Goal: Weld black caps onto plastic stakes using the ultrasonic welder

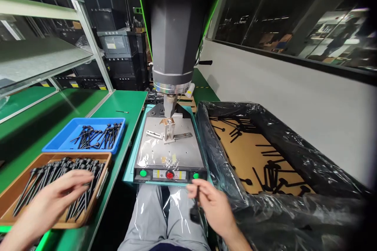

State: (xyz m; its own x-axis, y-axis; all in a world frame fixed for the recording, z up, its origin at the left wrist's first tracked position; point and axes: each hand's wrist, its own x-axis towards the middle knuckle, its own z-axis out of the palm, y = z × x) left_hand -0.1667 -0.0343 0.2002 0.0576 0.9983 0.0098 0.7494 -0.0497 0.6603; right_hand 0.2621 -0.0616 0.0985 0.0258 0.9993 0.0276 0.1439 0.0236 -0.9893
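At eight o'clock the left hand (60, 196) is over black rods (55, 170) in a brown tray (70, 225), fingers loosely spread. Near six o'clock the right hand (211, 203) pinches a blurred black part (194, 215) between its fingers, just below a green button (196, 175).

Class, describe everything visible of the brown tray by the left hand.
The brown tray is shallow, rectangular and looks plastic, with a raised rim and a pale strip on its right side. It lies on the green table, nearer than the blue tray. Many black rods with knobbed ends fill it. The left hand is over it, hiding part; contact is unclear.
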